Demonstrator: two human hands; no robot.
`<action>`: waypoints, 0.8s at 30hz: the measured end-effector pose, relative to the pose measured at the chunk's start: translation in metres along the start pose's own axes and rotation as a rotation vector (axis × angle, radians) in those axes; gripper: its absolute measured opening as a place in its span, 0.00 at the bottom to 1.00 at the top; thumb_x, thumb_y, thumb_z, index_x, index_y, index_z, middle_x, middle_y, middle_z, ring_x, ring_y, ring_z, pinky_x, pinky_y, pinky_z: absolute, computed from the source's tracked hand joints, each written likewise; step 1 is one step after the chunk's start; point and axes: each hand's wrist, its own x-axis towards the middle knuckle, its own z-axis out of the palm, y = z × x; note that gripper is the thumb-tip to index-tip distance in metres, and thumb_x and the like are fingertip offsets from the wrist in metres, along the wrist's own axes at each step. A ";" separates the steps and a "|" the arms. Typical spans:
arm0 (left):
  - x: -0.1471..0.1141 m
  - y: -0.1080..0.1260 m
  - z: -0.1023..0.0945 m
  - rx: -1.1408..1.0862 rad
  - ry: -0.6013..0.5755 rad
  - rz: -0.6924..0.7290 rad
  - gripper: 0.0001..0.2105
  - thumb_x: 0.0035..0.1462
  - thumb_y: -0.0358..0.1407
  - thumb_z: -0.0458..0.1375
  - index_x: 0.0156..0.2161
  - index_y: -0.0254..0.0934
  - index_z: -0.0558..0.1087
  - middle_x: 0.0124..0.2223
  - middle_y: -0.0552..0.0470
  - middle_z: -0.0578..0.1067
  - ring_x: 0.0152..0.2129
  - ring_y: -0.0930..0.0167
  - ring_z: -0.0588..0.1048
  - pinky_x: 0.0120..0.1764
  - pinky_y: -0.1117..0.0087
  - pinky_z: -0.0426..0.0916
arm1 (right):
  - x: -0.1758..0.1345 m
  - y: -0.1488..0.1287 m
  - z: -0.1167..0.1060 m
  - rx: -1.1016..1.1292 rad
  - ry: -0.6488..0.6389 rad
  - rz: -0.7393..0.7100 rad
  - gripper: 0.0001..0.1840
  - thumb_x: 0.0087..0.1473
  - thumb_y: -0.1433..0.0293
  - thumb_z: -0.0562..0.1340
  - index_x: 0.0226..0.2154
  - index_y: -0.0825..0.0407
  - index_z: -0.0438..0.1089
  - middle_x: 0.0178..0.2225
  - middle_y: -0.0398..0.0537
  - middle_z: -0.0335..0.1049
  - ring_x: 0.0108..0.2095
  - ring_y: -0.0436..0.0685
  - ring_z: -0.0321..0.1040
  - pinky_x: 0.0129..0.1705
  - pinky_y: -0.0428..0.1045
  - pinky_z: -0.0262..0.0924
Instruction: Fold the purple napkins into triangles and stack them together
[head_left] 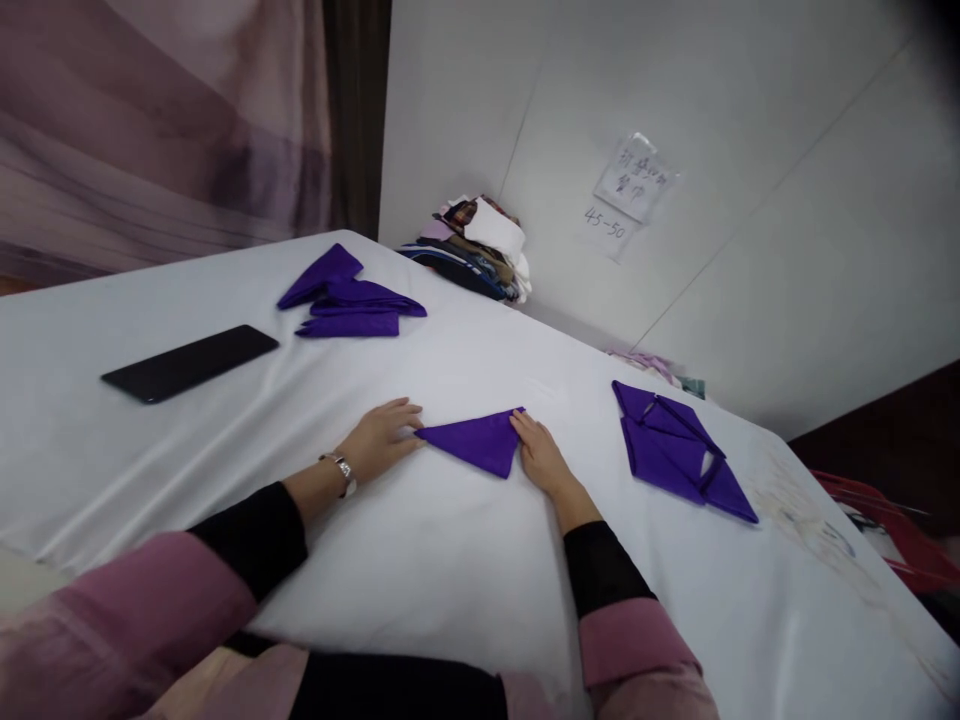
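A purple cloth napkin (474,443), folded into a triangle, lies on the white-covered table between my hands. My left hand (381,440), with a bracelet or watch at its wrist, has the napkin's pointed left corner between its fingers. Its upper fingers reach forward over the tablecloth. At the opposite end, my right hand (541,455) grips the upper right corner, fingertips on top of the cloth. Farther right lie several folded purple napkins (675,450), overlapping one another. Another loose group of folded purple napkins (352,300) sits toward the back left.
A flat black phone or tablet (191,363) rests on the left of the white tablecloth (420,580). Beyond the back edge is a pile of folded clothes (480,245). Handwritten paper signs (634,180) hang on the wall. Something red (892,530) stands past the right edge.
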 end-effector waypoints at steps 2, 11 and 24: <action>0.001 0.003 0.000 -0.041 0.008 -0.042 0.12 0.50 0.45 0.55 0.35 0.41 0.73 0.53 0.49 0.71 0.58 0.62 0.59 0.57 0.58 0.57 | -0.001 0.001 0.001 -0.002 0.003 -0.007 0.37 0.45 0.82 0.48 0.60 0.52 0.54 0.62 0.50 0.50 0.62 0.58 0.43 0.61 0.63 0.40; 0.007 0.015 -0.001 -0.082 -0.030 -0.163 0.07 0.48 0.43 0.57 0.30 0.44 0.71 0.54 0.54 0.70 0.59 0.62 0.57 0.59 0.49 0.44 | -0.003 0.003 0.004 -0.014 0.035 -0.033 0.36 0.46 0.81 0.47 0.60 0.51 0.53 0.62 0.49 0.50 0.62 0.57 0.43 0.61 0.63 0.41; 0.007 0.026 -0.003 -0.054 -0.108 -0.131 0.09 0.54 0.39 0.49 0.26 0.41 0.68 0.53 0.54 0.71 0.60 0.64 0.54 0.58 0.46 0.36 | -0.002 0.003 0.002 -0.010 0.017 -0.018 0.36 0.46 0.82 0.47 0.59 0.50 0.55 0.61 0.49 0.51 0.62 0.57 0.44 0.61 0.63 0.40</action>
